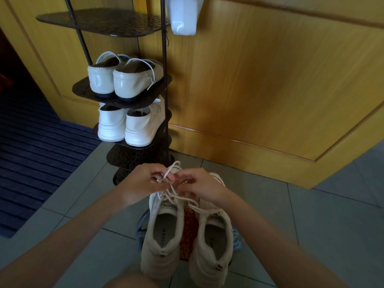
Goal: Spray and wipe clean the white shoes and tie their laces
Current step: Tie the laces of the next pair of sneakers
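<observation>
Two white sneakers stand side by side on the tiled floor, heels toward me: the left shoe (163, 233) and the right shoe (212, 244). Above the left shoe's tongue my left hand (143, 183) pinches a loop of white lace (173, 166). My right hand (199, 186) pinches the other lace strand right beside it. The lace ends run down to the left shoe's eyelets. The right shoe's lace (204, 209) lies loose across its tongue. An orange patterned cloth (188, 231) shows between and under the shoes.
A dark metal shoe rack (133, 102) stands just beyond my hands, holding a cream pair (122, 79) and a white pair (128, 125). A white plastic container (184, 15) hangs at its top. Wooden panels rise behind; a dark blue mat (35, 142) lies to the left.
</observation>
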The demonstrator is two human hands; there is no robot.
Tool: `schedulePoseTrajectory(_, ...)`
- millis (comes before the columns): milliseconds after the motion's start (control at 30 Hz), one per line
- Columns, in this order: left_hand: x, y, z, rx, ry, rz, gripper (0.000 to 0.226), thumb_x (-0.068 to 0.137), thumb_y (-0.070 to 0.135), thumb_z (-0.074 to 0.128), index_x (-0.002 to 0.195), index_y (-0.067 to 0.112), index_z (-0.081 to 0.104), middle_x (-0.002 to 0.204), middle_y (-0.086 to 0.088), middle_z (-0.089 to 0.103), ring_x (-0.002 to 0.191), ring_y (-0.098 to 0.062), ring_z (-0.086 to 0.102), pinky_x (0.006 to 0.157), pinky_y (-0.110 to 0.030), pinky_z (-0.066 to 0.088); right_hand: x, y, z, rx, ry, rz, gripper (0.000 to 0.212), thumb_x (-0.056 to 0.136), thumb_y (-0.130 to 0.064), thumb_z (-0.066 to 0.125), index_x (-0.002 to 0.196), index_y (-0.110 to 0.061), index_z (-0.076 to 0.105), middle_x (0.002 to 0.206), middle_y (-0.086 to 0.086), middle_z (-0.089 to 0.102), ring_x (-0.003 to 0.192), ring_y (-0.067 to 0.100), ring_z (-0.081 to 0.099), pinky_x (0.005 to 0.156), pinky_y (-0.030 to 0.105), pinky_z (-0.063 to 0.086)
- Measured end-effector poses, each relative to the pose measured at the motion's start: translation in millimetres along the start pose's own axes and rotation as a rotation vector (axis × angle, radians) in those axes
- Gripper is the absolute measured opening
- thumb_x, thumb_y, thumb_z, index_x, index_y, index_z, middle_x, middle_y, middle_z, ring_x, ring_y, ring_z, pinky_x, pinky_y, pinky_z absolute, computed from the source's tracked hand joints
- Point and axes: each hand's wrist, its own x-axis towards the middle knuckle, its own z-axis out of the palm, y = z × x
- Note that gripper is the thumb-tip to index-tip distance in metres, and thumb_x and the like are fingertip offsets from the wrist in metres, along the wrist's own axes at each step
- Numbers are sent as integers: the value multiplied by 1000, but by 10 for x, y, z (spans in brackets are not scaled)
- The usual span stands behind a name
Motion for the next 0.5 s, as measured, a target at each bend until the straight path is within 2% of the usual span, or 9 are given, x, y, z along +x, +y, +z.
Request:
schedulePoseTrajectory(100, -32, -41, 44, -80, 93, 109, 19, 78, -6, 69, 85, 12, 69, 89, -7, 67, 85, -19, 68, 77, -21, 54, 53, -9, 47, 96, -15, 30, 22, 86, 3, 59, 104, -7, 67, 92, 4, 67, 79, 3, 62, 72, 9, 48)
schedulePoseTrajectory(233, -58, -110, 154, -79, 222, 218, 29, 77, -8, 68, 83, 21, 67, 88, 1, 66, 86, -15, 66, 79, -22, 53, 83, 34, 30, 206, -24, 68, 26, 87, 0, 59, 112, -3, 65, 100, 7, 66, 89, 11, 62, 79, 13, 48)
schedulePoseTrajectory(367, -70, -124, 258, -246, 326, 173, 27, 77, -9, 67, 80, 17, 68, 84, -4, 67, 83, -16, 67, 74, -20, 52, 64, 69, 16, 314, -106, 98, 27, 88, 0, 58, 113, -8, 65, 99, 7, 69, 91, 9, 66, 86, 17, 49)
schedulePoseTrajectory(433, -68, -113, 274, -316, 351, 141, 21, 76, -9, 67, 78, 11, 67, 80, -5, 68, 79, -15, 66, 71, -19, 51, 75, 87, 10, 323, -88, 108, 24, 86, -6, 61, 109, -11, 68, 98, 5, 71, 94, 12, 66, 93, 26, 49)
schedulePoseTrajectory(467, -70, -107, 273, -336, 351, 131, 19, 75, -9, 68, 77, 9, 67, 78, -5, 68, 76, -14, 65, 70, -19, 52, 80, 85, 3, 318, -69, 125, 21, 85, -10, 64, 105, -13, 70, 95, 1, 72, 92, 11, 66, 92, 27, 50)
schedulePoseTrajectory(500, -77, -99, 273, -353, 350, 126, 17, 74, -9, 69, 76, 8, 67, 77, -5, 68, 74, -13, 65, 68, -19, 52, 85, 79, -5, 310, -48, 147, 17, 85, -13, 65, 100, -15, 72, 89, -5, 71, 84, 5, 66, 83, 23, 52)
